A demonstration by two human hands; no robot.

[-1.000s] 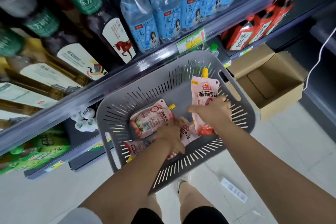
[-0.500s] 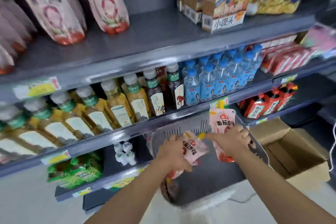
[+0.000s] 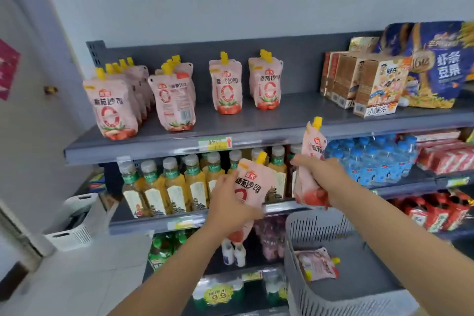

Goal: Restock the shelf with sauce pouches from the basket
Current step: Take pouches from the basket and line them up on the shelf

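Note:
My left hand grips a pink sauce pouch with a yellow cap, held upright in front of the drinks shelf. My right hand grips a second pink pouch, raised to just below the top shelf's front edge. The grey top shelf carries rows of the same pouches standing upright at left and centre, with bare space to the right of them. The grey slotted basket sits low at the right and holds one more pouch lying flat.
Snack boxes and blue bags fill the top shelf's right end. Juice bottles and blue-capped water bottles line the shelf below. A white crate stands on the floor at left.
Both hands have lifted a pouch each out of the basket and up toward the top shelf. My view has tilted up from the basket to the top shelf.

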